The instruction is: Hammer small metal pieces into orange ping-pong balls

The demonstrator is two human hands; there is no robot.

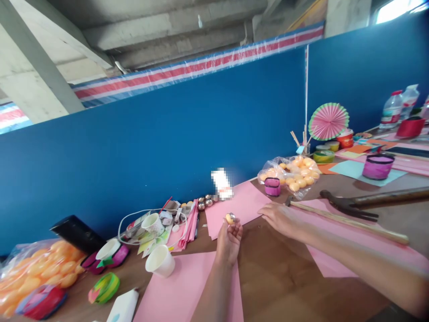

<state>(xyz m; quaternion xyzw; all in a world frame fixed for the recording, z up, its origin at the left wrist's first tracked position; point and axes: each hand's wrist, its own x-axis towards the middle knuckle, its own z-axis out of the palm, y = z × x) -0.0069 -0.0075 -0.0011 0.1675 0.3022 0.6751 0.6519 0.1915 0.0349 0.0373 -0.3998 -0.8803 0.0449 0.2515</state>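
Palm up, my left hand [230, 241] has its fingertips closed on a small ball [229, 218], part pale orange and part shiny silver. Behind it lies a pink paper sheet [246, 201], and its forearm crosses another pink sheet [181, 281]. My right hand [278, 218] rests palm down with fingers stretched toward the right corner of the farther sheet; whether it presses on the paper I cannot tell. Several silver balls [205, 202] sit to the left of that sheet. Beyond my right hand are a small purple fabric-like ring [272, 186] and a plastic bag of orange balls [300, 172].
A claw hammer [342, 205] and a wooden-handled tool [351, 222] lie on the right. Paper cups [160, 260], a green tape roll [104, 287] and a larger bag of orange balls [40, 273] stand left. A blue partition [187, 125] closes the back.
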